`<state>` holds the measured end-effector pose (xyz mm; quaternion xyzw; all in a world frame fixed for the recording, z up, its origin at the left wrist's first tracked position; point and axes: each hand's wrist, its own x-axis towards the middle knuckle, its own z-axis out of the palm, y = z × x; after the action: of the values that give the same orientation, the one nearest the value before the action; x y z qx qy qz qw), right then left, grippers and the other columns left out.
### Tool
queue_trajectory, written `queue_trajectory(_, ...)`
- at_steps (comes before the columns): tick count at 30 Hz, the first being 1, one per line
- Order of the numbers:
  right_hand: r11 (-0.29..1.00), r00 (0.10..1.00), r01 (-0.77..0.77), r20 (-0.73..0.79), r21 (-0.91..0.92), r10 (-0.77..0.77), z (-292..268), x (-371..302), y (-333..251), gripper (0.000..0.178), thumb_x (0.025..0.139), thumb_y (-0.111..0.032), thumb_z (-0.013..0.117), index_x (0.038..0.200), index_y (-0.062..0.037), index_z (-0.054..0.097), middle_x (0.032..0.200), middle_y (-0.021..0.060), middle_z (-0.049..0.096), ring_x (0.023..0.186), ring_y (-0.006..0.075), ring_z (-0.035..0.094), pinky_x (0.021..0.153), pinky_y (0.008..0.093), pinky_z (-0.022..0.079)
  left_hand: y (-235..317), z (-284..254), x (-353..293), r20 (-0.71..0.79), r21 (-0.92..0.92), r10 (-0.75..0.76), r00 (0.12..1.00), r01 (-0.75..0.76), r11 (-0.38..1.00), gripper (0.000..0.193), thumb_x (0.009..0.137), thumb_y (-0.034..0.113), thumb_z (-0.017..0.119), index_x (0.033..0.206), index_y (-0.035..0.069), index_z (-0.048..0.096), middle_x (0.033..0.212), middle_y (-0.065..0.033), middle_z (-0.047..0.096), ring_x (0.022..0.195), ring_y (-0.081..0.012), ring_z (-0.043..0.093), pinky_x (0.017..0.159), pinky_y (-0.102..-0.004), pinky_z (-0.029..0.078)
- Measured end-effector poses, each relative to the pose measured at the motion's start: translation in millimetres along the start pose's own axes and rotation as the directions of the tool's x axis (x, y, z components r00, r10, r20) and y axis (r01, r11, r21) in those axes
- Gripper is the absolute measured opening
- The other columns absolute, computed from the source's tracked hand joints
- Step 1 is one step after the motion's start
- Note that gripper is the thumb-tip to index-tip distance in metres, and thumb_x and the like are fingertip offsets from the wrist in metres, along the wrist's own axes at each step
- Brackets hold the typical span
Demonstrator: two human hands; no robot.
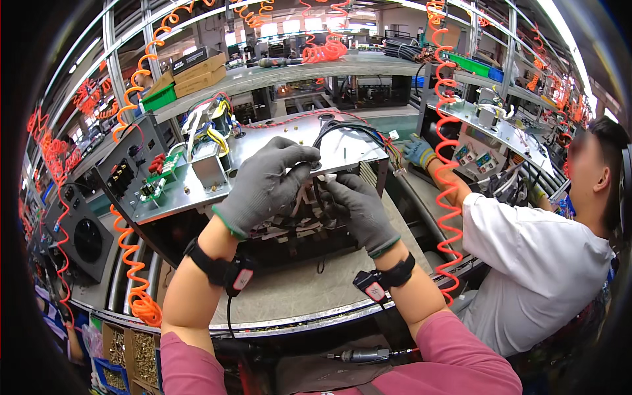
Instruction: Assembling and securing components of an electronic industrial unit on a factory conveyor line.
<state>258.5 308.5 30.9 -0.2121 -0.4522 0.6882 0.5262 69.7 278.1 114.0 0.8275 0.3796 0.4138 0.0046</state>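
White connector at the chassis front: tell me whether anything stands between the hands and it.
Nothing visible does. The left hand and right hand both meet at the white connector; only black cables arch above them.

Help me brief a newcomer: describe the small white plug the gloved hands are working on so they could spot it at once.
Start at the open grey metal chassis tilted on the workbench. At its near open edge, the left hand and right hand, both in grey knit gloves, meet. The small white plastic connector sits between their fingertips, the only white piece there, on wires beneath the black cable bundle.
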Motion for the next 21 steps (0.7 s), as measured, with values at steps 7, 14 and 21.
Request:
queue_trajectory(7, 0.998, 0.997, -0.026, -0.065, 0.064, 0.03, 4, 19, 12, 0.015, 0.092, -0.02, 0.071, 0.093, -0.0053, 0.066, 0.083, 0.0014, 0.067, 0.061, 0.0085, 0.061, 0.052, 0.0211, 0.051, -30, 10, 22, 0.128, 0.093, -0.003, 0.992, -0.009, 0.996, 0.019, 0.092, 0.006, 0.063, 0.109, 0.01, 0.069, 0.11, -0.0127, 0.056, 0.097, -0.0267, 0.06, 0.088, -0.0327, 0.051)
queue_trajectory(14, 0.995, 0.995, -0.097, 0.019, 0.031, 0.097, 2, 0, -4, 0.023, 0.096, -0.023, 0.065, 0.107, -0.0029, 0.065, 0.087, 0.0027, 0.065, 0.07, 0.0081, 0.062, 0.056, 0.0204, 0.051, -35, 10, 23, 0.103, 0.185, 0.009, 0.995, -0.029, 0.982, 0.02, 0.091, 0.013, 0.065, 0.11, 0.01, 0.065, 0.131, -0.0217, 0.05, 0.108, -0.0328, 0.063, 0.09, -0.0373, 0.052)
queue_trajectory(21, 0.907, 0.967, 0.253, 0.073, -0.336, -0.242, 20, -6, 20, 0.024, 0.097, -0.018, 0.063, 0.111, 0.0011, 0.063, 0.097, 0.0045, 0.068, 0.088, 0.0099, 0.064, 0.075, 0.0259, 0.054, -35, 8, 25, 0.108, 0.182, 0.002, 0.994, -0.022, 0.983, 0.019, 0.09, 0.015, 0.065, 0.107, 0.008, 0.065, 0.134, -0.0228, 0.048, 0.12, -0.0343, 0.056, 0.095, -0.0394, 0.049)
